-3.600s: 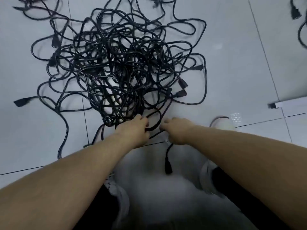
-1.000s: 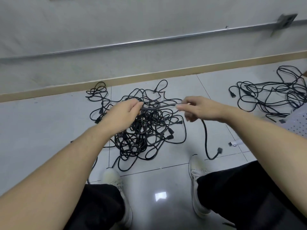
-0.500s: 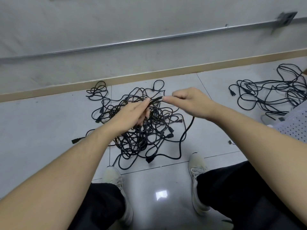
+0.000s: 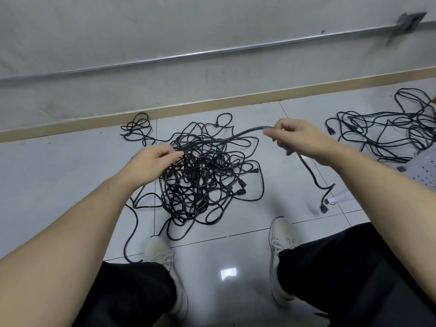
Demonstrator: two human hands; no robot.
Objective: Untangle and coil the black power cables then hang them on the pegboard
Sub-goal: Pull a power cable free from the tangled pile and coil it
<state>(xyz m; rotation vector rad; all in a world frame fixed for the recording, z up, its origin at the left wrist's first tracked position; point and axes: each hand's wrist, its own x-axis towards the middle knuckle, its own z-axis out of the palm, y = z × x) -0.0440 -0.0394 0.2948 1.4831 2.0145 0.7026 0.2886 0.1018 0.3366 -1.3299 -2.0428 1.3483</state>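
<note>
Between both hands' grips (image 4: 154, 161) (image 4: 298, 138), taut black cable (image 4: 226, 139).

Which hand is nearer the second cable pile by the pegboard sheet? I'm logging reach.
Right. The right hand pinches a cable just left of the second cable pile; the left hand is far across, over the main tangle.

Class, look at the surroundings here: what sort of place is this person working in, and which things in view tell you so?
Probably a workshop or utility room, indoors. Clues: a glossy tiled floor, a bare wall with a metal pipe along it, and piles of black cables on the floor.
</note>
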